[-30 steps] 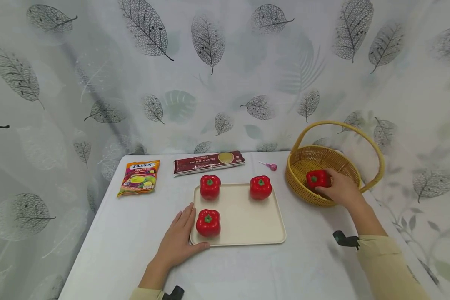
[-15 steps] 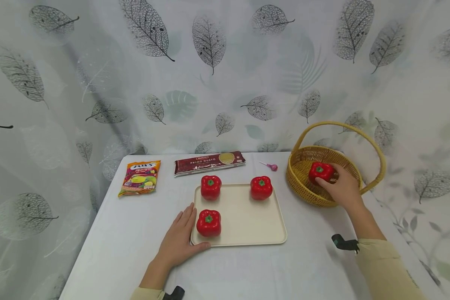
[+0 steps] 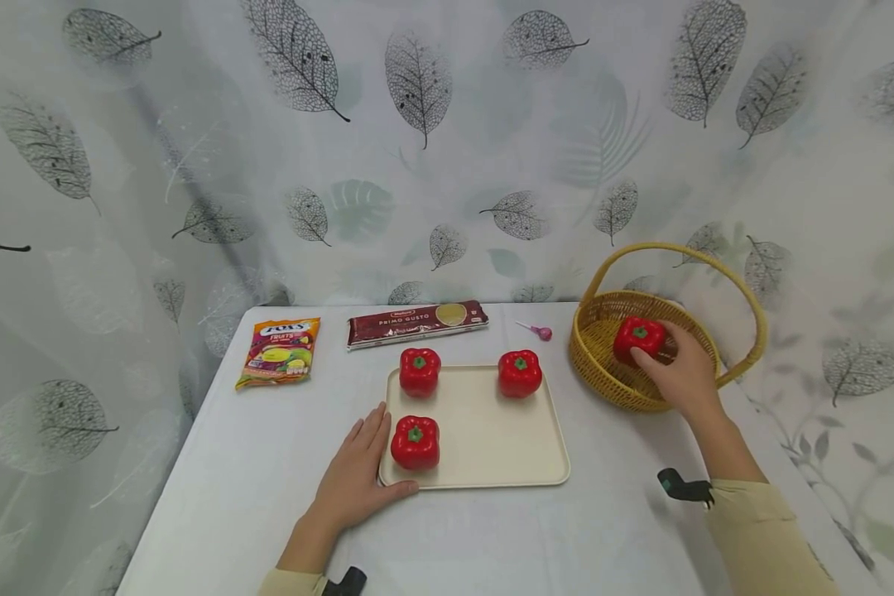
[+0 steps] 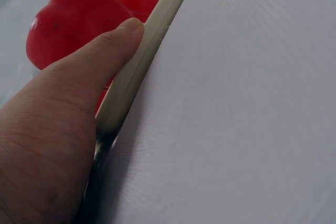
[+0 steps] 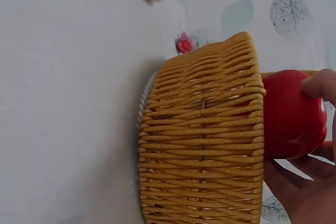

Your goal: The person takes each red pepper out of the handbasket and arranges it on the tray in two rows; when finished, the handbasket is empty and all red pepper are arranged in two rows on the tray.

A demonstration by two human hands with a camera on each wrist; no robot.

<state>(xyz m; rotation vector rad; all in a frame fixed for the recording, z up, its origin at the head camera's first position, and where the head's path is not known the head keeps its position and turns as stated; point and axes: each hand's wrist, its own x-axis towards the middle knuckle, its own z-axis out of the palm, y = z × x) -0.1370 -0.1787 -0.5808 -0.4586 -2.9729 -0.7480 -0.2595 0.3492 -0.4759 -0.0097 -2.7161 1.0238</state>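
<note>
My right hand grips a red bell pepper with a green stem over the wicker basket. In the right wrist view, this pepper shows at the basket's rim, thumb on one side and fingers below. My left hand rests straight-fingered against the left front corner of a cream tray. Its thumb lies along the tray's rim in the left wrist view. On the tray sit three more red peppers: one at back left, one at front left, one at back right.
Behind the tray lies a long brown biscuit pack, with a small pink lollipop to its right. A colourful sweets bag lies at the far left. The basket's tall handle arches over it. A leaf-patterned curtain hangs behind.
My right hand has raised the held pepper slightly from inside the basket, turning its stem more into view. The left hand and tray have stayed put.
</note>
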